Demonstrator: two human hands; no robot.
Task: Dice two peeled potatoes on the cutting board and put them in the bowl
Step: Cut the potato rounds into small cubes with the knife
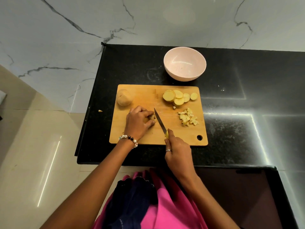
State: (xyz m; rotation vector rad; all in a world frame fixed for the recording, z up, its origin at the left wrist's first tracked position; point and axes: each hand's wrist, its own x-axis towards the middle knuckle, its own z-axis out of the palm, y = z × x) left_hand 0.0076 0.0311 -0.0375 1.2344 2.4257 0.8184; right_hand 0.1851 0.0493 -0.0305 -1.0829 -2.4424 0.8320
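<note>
Roughly halfway through the first potato, by the look of it. On the rectangular light-wood cutting board (143, 138) there's a small heap of pale diced cubes (188, 117) at the right, and behind them a fanned stack of round yellow potato slices (179, 97) not yet cubed. The remaining chunk of that potato (151, 117) sits near the board's middle, mostly hidden under the left hand (139, 122), whose fingers curl over and grip it. A second, whole potato (124, 97) lies untouched at the far-left corner. The round pale-pink bowl (184, 64) beyond the board on the black speckled worktop (239, 100) holds nothing yet.

So what's left – finish slicing, cube the slices, do the whole potato, then move everything to the bowl.

The right hand (177, 152) is clenched round the yellow handle of a small steel-bladed knife (159, 122). Its long axis runs diagonally – handle near the person, tip pointing away & slightly left, just beside the held chunk's cut face. Can't tell if the edge touches the board.

A stray potato scrap (100, 110) lies on the worktop left of the board.
</note>
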